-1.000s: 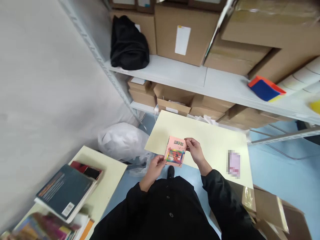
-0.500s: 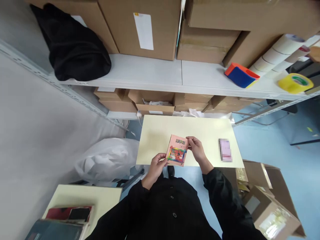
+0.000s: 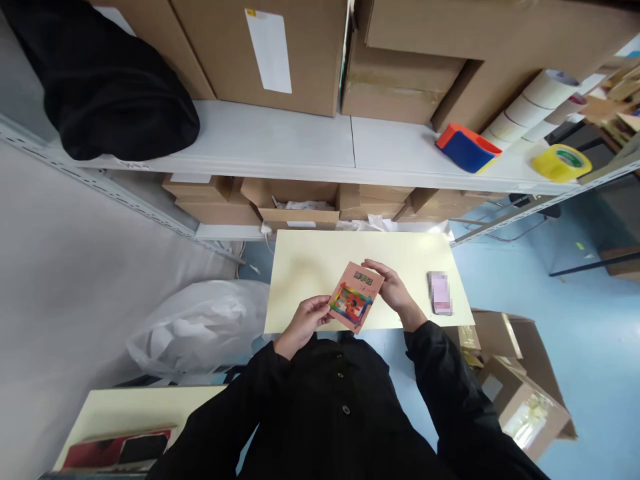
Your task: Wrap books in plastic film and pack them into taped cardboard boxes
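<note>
A pink booklet [image 3: 361, 285] with a colourful framed picture on its cover is held tilted above the near edge of a pale yellow table [image 3: 300, 267]. My left hand [image 3: 307, 320] pinches its lower left edge, thumb on the cover. At the upper right corner, my right hand [image 3: 393, 287] has its fingers along the booklet's edge; some of its fingertips are hidden. A small stack of pinkish, pixelated slips [image 3: 441, 293] lies on the table to the right of my right hand.
Above the table runs a grey shelf [image 3: 280, 143] with cardboard boxes [image 3: 310, 60], a black cloth bundle [image 3: 125, 93], a red-blue tape dispenser [image 3: 467, 148] and yellow tape [image 3: 561, 163]. A white plastic bag [image 3: 195, 327] sits left; open cartons [image 3: 525, 393] stand right. Books [image 3: 120, 450] lie lower left.
The booklet has turned clockwise in my hands. My right hand has shifted from pinching its right edge to straighter fingers at its upper right corner. The whole view has shifted slightly.
</note>
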Demonstrator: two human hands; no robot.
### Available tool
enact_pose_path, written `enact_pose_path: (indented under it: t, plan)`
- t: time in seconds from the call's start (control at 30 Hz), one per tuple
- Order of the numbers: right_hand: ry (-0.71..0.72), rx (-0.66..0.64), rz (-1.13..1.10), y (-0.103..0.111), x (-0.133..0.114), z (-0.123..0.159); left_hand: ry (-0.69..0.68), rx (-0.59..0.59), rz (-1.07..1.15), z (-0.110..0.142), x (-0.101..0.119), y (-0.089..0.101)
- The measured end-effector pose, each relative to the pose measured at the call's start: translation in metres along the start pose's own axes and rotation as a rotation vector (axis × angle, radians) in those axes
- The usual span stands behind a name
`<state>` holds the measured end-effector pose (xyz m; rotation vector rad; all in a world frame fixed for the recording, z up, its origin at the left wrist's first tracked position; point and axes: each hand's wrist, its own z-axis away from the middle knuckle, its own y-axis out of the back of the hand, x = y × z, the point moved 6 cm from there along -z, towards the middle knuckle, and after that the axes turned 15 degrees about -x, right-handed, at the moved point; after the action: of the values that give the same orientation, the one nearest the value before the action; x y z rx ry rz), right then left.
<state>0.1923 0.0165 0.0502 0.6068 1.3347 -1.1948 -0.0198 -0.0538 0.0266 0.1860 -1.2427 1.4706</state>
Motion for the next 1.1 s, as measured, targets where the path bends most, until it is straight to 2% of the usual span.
enact_pose_path:
  t: [0.13,0.27,0.37,0.43,0.57,0.63,0.73,0.8,0.93,1.1]
  plan:
    - [0.000,-0.219,0.085,-0.002,-0.016,-0.010,0.035,-0.005,0.091,-0.008,-0.011,-0.014]
    - [0.040,-0.229,0.102,0.013,-0.025,-0.015,0.013,-0.061,0.141,-0.015,-0.013,-0.029]
    - [-0.007,-0.236,0.100,0.026,-0.024,-0.018,-0.036,-0.166,0.187,-0.016,-0.010,-0.039]
    - [-0.048,-0.245,0.130,0.032,-0.022,-0.019,-0.067,-0.188,0.110,-0.015,-0.008,-0.041]
    - [-0.133,-0.162,0.225,0.043,-0.019,-0.018,-0.076,-0.124,-0.216,-0.016,-0.015,-0.039]
    - [-0.164,-0.118,0.244,0.046,-0.019,-0.016,-0.095,-0.043,-0.335,-0.018,-0.020,-0.036]
    - [-0.186,-0.049,0.246,0.049,-0.022,-0.012,-0.151,0.133,-0.428,-0.019,-0.021,-0.027]
    - [-0.192,0.005,0.229,0.053,-0.025,-0.009,-0.178,0.193,-0.440,-0.019,-0.020,-0.024]
    - [-0.170,0.055,0.172,0.063,-0.028,0.000,-0.172,0.196,-0.437,-0.021,-0.020,-0.021]
    - [-0.134,0.104,0.168,0.071,-0.027,0.010,-0.158,0.145,-0.369,-0.022,-0.029,-0.025]
